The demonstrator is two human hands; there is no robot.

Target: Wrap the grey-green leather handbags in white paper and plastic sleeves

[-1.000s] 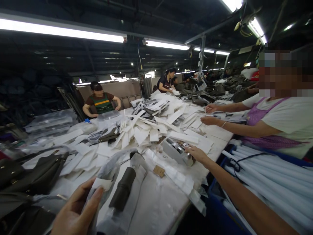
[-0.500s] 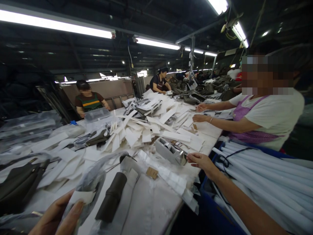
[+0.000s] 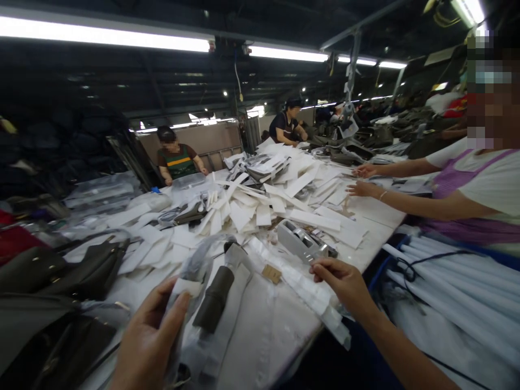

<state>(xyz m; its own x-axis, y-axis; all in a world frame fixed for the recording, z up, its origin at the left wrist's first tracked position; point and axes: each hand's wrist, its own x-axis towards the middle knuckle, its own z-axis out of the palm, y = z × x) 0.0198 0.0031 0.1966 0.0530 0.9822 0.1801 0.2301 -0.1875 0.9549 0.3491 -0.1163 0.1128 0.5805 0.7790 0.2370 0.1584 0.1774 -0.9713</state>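
Note:
My left hand (image 3: 152, 325) is closed on a bag handle wrapped in clear plastic (image 3: 199, 260), the thumb pressing a small white paper piece (image 3: 189, 287) against it. Beside it lies an olive rolled piece (image 3: 215, 299) on white sheet and plastic. My right hand (image 3: 345, 284) pinches what looks like a short end of clear tape, just in front of a grey tape dispenser (image 3: 298, 241). A brown cardboard tag (image 3: 272, 274) and a flattened clear plastic sleeve (image 3: 304, 292) lie on the table (image 3: 264, 330) between my hands.
White foam-like strips (image 3: 247, 208) heap up mid-table. Olive bags (image 3: 73, 265) lie at left. A blue bin of white tubes (image 3: 447, 276) stands at right. A co-worker's hands (image 3: 363, 184) reach over the right table edge; two people work at the far side.
The view has swung left. My right hand has drawn back from the dispenser, its fingers now pinched with tape. My left hand, still gripping the wrapped handle, shows higher in view.

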